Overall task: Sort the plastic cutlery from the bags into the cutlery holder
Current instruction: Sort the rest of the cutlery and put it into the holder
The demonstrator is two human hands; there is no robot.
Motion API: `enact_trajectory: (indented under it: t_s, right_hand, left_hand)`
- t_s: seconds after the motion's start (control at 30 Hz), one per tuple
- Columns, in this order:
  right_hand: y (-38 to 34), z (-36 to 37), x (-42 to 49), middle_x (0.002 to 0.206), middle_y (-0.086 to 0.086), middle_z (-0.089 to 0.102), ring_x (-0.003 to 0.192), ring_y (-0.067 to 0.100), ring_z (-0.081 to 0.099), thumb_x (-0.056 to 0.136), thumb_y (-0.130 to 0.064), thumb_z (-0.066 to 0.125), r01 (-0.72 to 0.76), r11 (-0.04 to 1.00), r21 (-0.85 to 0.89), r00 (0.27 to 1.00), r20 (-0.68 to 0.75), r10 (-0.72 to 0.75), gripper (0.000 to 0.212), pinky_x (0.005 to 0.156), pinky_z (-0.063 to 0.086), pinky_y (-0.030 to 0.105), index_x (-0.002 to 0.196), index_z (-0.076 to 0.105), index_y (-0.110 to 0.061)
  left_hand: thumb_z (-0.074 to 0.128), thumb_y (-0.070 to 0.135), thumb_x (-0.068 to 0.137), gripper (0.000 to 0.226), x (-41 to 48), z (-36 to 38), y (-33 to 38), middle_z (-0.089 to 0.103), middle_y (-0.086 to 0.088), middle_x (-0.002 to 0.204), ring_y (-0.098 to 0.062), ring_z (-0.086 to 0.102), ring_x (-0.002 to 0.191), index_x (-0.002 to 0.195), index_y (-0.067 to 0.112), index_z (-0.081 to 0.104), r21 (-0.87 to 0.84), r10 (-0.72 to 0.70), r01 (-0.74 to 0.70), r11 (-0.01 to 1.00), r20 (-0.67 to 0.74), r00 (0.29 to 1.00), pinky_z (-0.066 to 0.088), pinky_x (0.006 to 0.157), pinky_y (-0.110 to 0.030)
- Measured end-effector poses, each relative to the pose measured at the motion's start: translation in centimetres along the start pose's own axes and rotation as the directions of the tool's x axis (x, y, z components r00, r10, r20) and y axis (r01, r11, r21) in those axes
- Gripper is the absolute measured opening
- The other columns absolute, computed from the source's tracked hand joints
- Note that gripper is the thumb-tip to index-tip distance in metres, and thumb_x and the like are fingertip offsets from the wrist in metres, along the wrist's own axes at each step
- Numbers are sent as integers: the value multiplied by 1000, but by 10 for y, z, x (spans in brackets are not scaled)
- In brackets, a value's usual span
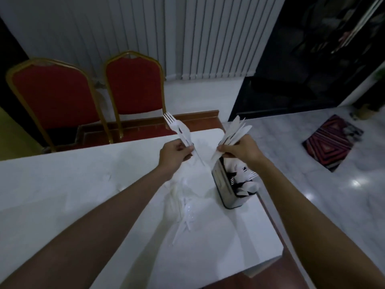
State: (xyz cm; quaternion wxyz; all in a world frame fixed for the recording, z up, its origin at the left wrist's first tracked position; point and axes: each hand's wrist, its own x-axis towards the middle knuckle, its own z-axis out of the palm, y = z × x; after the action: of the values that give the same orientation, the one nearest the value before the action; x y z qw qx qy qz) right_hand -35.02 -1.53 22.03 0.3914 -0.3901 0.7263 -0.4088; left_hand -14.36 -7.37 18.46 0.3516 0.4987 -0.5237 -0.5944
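My left hand (pixel 174 152) grips a white plastic fork (pixel 177 127) together with another white piece, tines pointing up and away. My right hand (pixel 239 149) holds a fanned bundle of white plastic knives (pixel 234 130) just above the metal cutlery holder (pixel 224 185). The holder stands near the table's right edge, with white forks and spoons (pixel 246 180) in its compartments. Loose white cutlery and clear bags (pixel 185 207) lie on the white table between my forearms; the pieces are hard to tell apart.
The white table (pixel 62 180) ends close to the holder on the right, above a shiny tiled floor. Two red chairs with gold frames (pixel 133 90) stand behind the far edge. A patterned mat (pixel 331 140) lies on the floor at right.
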Motion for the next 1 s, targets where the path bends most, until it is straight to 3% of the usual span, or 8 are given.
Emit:
enact_trajectory:
  t_s: [0.13, 0.27, 0.4, 0.6, 0.7, 0.83, 0.93, 1.0]
  right_hand:
    - [9, -56, 6, 94, 18, 72, 82, 27, 73, 73, 0, 80, -27, 999, 17, 1000, 2, 27, 25, 71, 61, 32, 94, 68, 6]
    - [28, -87, 12, 92, 21, 72, 76, 26, 73, 75, 2, 78, -35, 998, 43, 999, -16, 36, 24, 65, 61, 27, 94, 66, 10]
    - [49, -96, 29, 87, 18, 74, 80, 31, 73, 75, -4, 80, -61, 998, -11, 997, -41, 61, 18, 75, 61, 39, 87, 70, 5]
    - [61, -82, 32, 72, -2, 70, 53, -3, 66, 78, -3, 76, 37, 993, -112, 998, -41, -42, 9, 50, 48, 8, 86, 72, -2]
    - [75, -71, 31, 69, -10, 70, 57, -5, 66, 78, -11, 78, 100, 961, -259, 994, -14, -107, 6, 56, 52, 14, 82, 74, -9]
    - [85, -66, 32, 70, -8, 70, 57, -8, 64, 76, -20, 81, 119, 919, -377, 988, -45, -146, 13, 56, 49, 7, 78, 74, -9]
    - [88, -65, 31, 69, -6, 71, 63, 5, 67, 73, -24, 83, 151, 887, -437, 982, -41, -187, 16, 64, 56, 22, 76, 73, -11]
    - [88, -65, 31, 69, -6, 71, 64, 7, 67, 72, -24, 83, 158, 876, -456, 978, -48, -201, 16, 66, 56, 25, 74, 73, -12]
  left_hand:
    - [71, 11, 82, 12, 9, 55, 8, 73, -12, 89, -17, 68, 74, 94, 7, 72, -1, 30, -30, 1000, 63, 998, 58, 73, -26]
    - [72, 16, 82, 14, 20, 87, -4, 74, -11, 86, -21, 71, 75, 90, 5, 72, 69, 3, -8, 998, 81, 997, 59, 80, -35]
    - [72, 18, 83, 6, 26, 105, -15, 74, -9, 86, -25, 72, 80, 89, 15, 71, 85, -14, 9, 996, 54, 998, 59, 82, -41]
    - [67, 17, 86, 10, 27, 121, -27, 70, -9, 79, -22, 70, 74, 90, 8, 69, 269, 133, -151, 951, 84, 988, 58, 79, -44]
    - [67, 18, 86, 14, 25, 125, -34, 62, -5, 83, -20, 66, 72, 95, 7, 69, 372, 202, -225, 901, 99, 974, 58, 73, -43]
    - [65, 20, 88, 14, 21, 129, -44, 63, -2, 84, -19, 64, 76, 97, 10, 67, 425, 231, -266, 865, 132, 964, 58, 74, -41]
    - [62, 22, 90, 14, 18, 133, -48, 66, -3, 87, -18, 63, 77, 98, 12, 65, 471, 250, -279, 837, 126, 960, 56, 76, -34]
    - [62, 22, 90, 15, 16, 134, -48, 67, -3, 89, -17, 62, 78, 99, 11, 64, 472, 255, -275, 837, 108, 961, 55, 76, -30]
